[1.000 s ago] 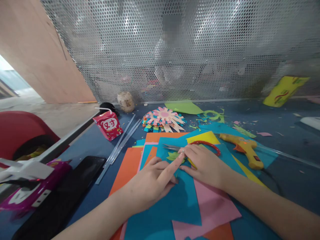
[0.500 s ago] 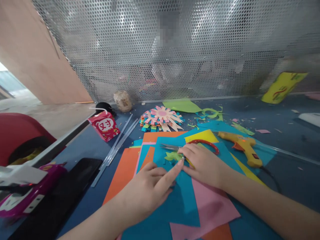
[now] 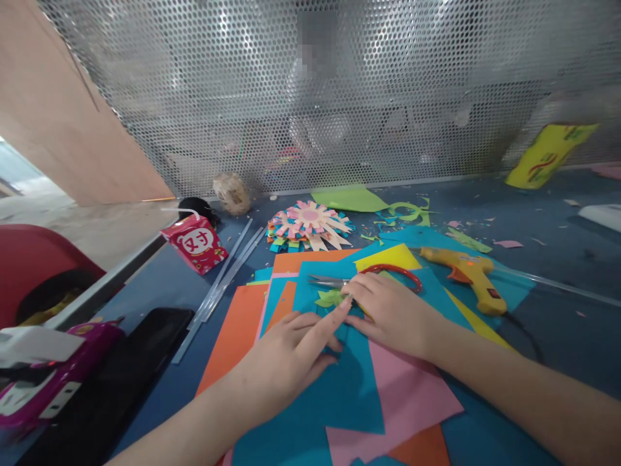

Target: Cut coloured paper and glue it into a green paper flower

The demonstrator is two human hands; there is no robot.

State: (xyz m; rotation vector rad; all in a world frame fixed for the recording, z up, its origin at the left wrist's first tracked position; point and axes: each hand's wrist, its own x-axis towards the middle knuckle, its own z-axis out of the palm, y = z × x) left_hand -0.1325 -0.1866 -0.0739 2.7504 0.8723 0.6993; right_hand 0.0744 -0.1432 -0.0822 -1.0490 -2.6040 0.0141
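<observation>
My right hand (image 3: 392, 314) rests on the blue paper sheet (image 3: 310, 395), its fingers pinched at the end of a small leaf-shaped green paper piece (image 3: 328, 298). A sliver of something yellow shows under that palm; I cannot make out what it is. My left hand (image 3: 294, 346) reaches in from the left with its index finger stretched out, the tip meeting the right fingertips. Its other fingers are loosely bent and apart. Red-handled scissors (image 3: 398, 270) lie just beyond the right hand, blades pointing left, partly hidden by it.
To the right lies a yellow glue gun (image 3: 473, 275) with a cord. Paper rosettes (image 3: 310, 223) and green scraps (image 3: 407, 213) are farther back. Clear glue sticks (image 3: 218, 291), a red drink carton (image 3: 196, 244) and a black phone (image 3: 140, 349) lie left. A perforated metal panel (image 3: 242, 97) stands behind.
The view has shifted slightly, so things sit a little farther left and higher. My left hand's lower fingers have spread a bit; both hands stay at the same spot over the green paper.
</observation>
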